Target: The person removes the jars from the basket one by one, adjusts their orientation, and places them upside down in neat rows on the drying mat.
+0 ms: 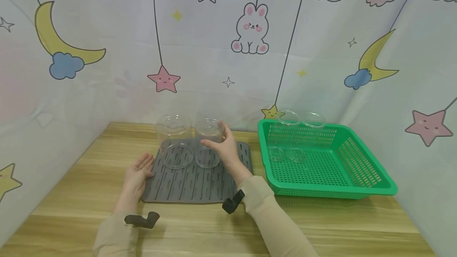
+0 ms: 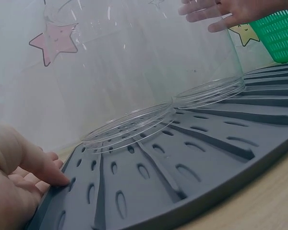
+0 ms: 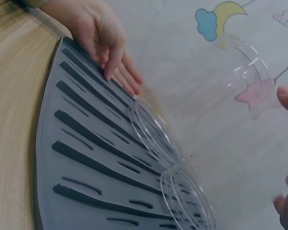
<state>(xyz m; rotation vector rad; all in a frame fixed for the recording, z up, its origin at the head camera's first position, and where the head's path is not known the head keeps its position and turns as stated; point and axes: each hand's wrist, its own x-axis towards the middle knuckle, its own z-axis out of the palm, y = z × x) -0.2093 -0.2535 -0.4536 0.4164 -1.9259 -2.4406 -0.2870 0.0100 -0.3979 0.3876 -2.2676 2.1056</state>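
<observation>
Two clear jars stand side by side on a grey drying mat, their lower rims flat on it. My right hand is round the side of the smaller right jar, thumb across its front and fingers at its right side. The wider left jar stands close beside it, with no hand on it. My left hand lies at the mat's left edge, fingers extended. In the left wrist view, the thumb of that hand rests at the mat's edge.
To the right of the mat stands a green perforated basket. Two tall clear tumblers, a left one and a right one, stand in its left part, rising above the rim. Behind the wooden table hangs a patterned white curtain.
</observation>
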